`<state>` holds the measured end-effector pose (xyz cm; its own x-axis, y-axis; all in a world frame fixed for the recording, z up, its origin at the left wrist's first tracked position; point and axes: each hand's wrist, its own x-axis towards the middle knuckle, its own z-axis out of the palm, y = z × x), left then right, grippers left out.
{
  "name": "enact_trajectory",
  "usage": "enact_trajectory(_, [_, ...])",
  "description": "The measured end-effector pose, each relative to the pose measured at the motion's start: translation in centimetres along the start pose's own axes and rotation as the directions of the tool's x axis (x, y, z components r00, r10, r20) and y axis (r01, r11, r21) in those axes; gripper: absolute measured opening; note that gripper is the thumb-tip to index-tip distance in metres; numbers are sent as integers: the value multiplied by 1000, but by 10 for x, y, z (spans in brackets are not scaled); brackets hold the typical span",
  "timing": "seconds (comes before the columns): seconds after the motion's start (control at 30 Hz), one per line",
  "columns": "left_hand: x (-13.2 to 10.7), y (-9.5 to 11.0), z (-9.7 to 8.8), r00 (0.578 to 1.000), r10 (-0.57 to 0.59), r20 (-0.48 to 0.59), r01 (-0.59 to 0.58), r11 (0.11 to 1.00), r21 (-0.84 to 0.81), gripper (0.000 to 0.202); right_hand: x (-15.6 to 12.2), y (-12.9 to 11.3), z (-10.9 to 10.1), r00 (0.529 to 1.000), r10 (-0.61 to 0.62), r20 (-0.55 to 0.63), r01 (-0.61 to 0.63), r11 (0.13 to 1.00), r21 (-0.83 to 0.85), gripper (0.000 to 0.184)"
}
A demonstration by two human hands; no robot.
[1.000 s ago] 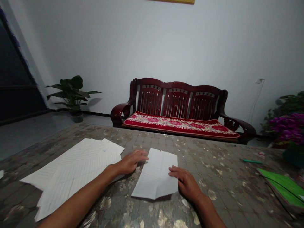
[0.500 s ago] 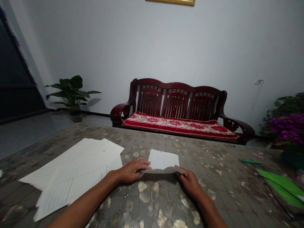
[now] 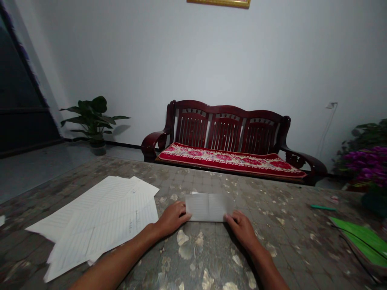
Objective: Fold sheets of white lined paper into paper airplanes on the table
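Folded paper (image 3: 208,207) is held flat on the bench (image 3: 281,237) near its near edge, long axis crosswise; its ends are met by the curled fingers of the left hand (image 3: 172,219) and right hand (image 3: 242,230); whether pinched cannot be told.

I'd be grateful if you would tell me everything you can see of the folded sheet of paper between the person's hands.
The folded sheet of lined paper is white with faint ruled lines and forms a wide, slightly blurred rectangle with a central vertical crease. It lies flat on the mottled table top, its left edge under the left hand and its lower right corner under the right hand.
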<state>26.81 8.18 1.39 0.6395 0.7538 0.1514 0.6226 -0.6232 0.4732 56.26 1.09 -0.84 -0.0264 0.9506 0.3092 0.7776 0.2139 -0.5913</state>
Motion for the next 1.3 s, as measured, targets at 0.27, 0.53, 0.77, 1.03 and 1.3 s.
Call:
enact_trajectory(0.27, [11, 11, 9, 974, -212, -84, 224, 959, 171, 36, 5, -3, 5, 983, 138, -117, -172, 918, -358, 32])
enact_trajectory(0.53, [18, 13, 16, 977, -199, -83, 213, 951, 224, 33, 9, -18, 1, 944, 323, -64, -323, 874, -363, 30])
enact_trajectory(0.77, [14, 8, 16, 988, -120, -100, 118, 993, -25, 28, 5, -14, 3, 945, 295, -137, -320, 922, -217, 31])
enact_trajectory(1.03, [1, -4, 24, 966, 193, -174, -187, 981, 47, 19, -8, -4, 2, 966, 231, -113, -221, 971, 91, 32])
enact_trajectory(1.3, [0, 2, 18, 995, 82, -49, -83, 996, -16, 13, -5, 3, -4, 982, 189, -28, -175, 948, 267, 40])
